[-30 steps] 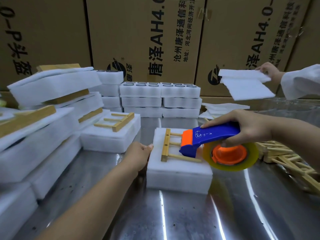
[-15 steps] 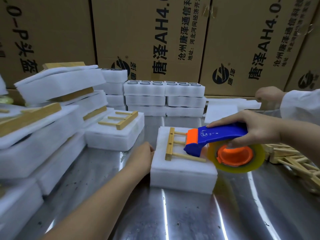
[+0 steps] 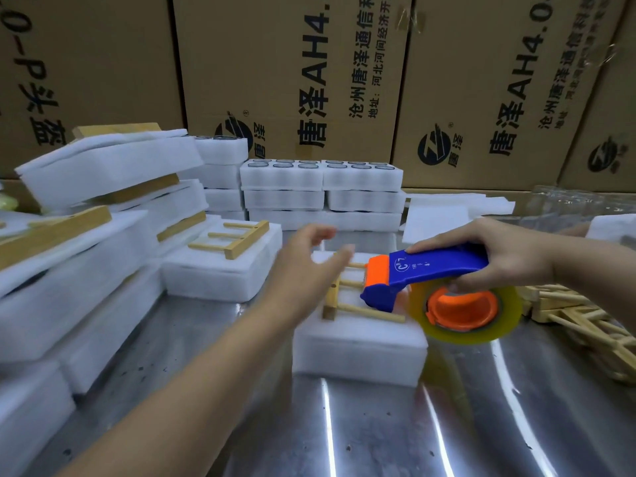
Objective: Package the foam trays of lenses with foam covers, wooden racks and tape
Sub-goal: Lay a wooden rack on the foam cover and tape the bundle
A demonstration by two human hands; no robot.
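Observation:
A white foam package [image 3: 358,349] lies on the steel table with a wooden rack [image 3: 347,299] on top. My right hand [image 3: 499,256] grips a blue and orange tape dispenser [image 3: 423,273] with a clear tape roll [image 3: 464,311], its nose over the rack's right side. My left hand [image 3: 309,266] hovers blurred above the package's left edge with its fingers spread, holding nothing.
Foam packages with racks [image 3: 227,266] are piled at the left. Stacked foam trays of lenses [image 3: 323,191] stand at the back before cardboard boxes [image 3: 292,74]. Loose foam covers [image 3: 447,215] lie back right, loose wooden racks [image 3: 578,315] at the right.
My left hand has lifted off the package's left side and swung up over it. The other person's hand at the back right has gone from view.

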